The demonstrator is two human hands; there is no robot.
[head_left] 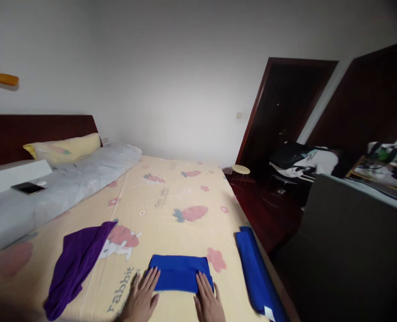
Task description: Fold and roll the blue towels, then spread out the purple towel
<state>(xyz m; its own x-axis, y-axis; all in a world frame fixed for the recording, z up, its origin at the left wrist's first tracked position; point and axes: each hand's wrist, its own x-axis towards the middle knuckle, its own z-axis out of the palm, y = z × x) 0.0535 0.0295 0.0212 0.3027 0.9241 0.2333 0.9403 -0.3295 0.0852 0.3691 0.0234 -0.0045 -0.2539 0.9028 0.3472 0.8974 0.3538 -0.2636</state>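
A folded blue cloth (178, 273) lies flat on the bed in front of me, its upper part showing a fold line across it. My left hand (143, 295) rests with outstretched fingers on its left end. On the right end, my right hand (207, 293) presses down the same way, fingers flat. To the right, along the bed's edge, lie folded blue cloths (253, 268) in long strips, one with a white tag. A crumpled purple cloth (79, 264) is spread to the left of my left hand.
The bed sheet (164, 197) is yellow with carrot and rabbit prints. A rolled grey quilt (94, 174) carries a phone (28, 188) and a white box (17, 174). Beyond the bed's right edge stand a stool (240, 169), a clothes-laden chair (302, 156) and a dark panel (349, 241).
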